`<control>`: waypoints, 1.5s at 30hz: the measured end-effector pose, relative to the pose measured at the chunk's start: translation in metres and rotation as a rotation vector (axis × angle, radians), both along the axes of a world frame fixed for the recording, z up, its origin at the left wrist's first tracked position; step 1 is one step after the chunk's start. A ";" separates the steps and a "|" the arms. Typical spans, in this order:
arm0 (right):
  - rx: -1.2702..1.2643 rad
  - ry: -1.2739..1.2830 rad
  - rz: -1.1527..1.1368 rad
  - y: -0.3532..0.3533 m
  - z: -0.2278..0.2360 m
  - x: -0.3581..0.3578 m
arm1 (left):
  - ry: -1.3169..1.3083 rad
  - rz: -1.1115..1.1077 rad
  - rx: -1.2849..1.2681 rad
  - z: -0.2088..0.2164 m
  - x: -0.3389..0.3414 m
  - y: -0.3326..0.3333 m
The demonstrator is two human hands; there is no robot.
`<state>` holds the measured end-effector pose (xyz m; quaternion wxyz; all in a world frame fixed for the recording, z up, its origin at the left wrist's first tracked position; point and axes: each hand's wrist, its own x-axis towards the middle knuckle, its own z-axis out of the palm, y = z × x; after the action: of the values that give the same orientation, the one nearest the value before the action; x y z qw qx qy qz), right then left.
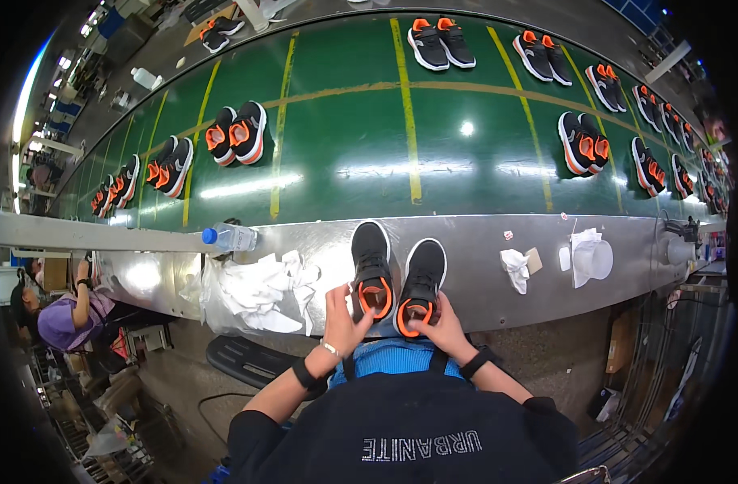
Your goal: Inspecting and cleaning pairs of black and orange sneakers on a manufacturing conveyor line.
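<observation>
Two black sneakers with orange linings and white soles rest side by side on the metal ledge, toes pointing away from me. My left hand (343, 324) grips the heel of the left sneaker (372, 256), its thumb at the orange collar. Likewise, my right hand (450, 332) holds the right sneaker (425, 270) by the heel, with the thumb over the opening's rim. The fingers on the outer sides of both heels are partly hidden. A heap of crumpled white paper (260, 294) lies on the ledge to the left of my left hand.
Beyond the metal ledge (474, 242) runs a green conveyor belt (337, 137) carrying several sneaker pairs, one being a pair (238, 133) at left. A blue-capped bottle (232, 238) stands near a white rail (103, 234). White paper (516, 270) lies right. Another person (70, 319) is at far left.
</observation>
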<state>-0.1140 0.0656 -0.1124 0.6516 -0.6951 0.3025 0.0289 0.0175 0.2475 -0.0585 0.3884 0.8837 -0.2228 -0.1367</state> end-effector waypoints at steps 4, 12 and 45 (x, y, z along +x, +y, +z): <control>-0.076 0.071 -0.136 0.011 -0.029 0.007 | 0.596 0.095 -0.067 -0.059 0.025 -0.004; 0.614 0.040 -0.190 -0.031 0.014 0.002 | 1.209 0.253 -0.347 -0.070 0.032 0.011; 0.182 0.022 0.076 -0.071 0.029 0.010 | 1.646 0.303 -0.631 -0.063 0.025 -0.018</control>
<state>-0.1042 -0.0056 -0.0838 0.7070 -0.6437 0.2792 0.0888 0.0420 0.2291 -0.1212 0.6642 0.3778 0.2184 -0.6069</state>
